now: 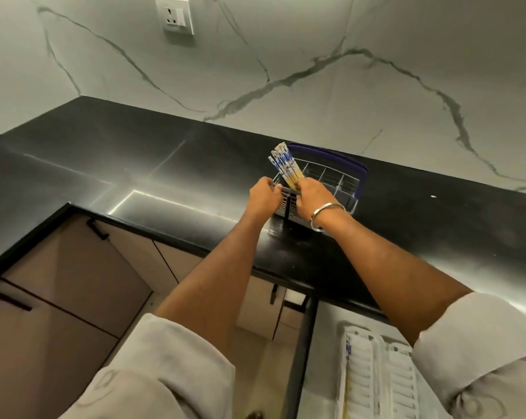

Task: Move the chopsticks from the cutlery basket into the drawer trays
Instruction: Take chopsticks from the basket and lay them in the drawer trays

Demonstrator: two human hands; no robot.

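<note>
surface: black glossy countertop (134,164), L-shaped, against marble-veined wall | resting on it: grey slotted cutlery basket (331,179) with blue handle, near back wall | other items on it: cannot tell

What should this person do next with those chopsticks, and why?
Probably lift the chopsticks straight up out of the basket: the right hand is shut around the bundle, the left hand steadies the rim, and the drawer tray sits open below.
</note>
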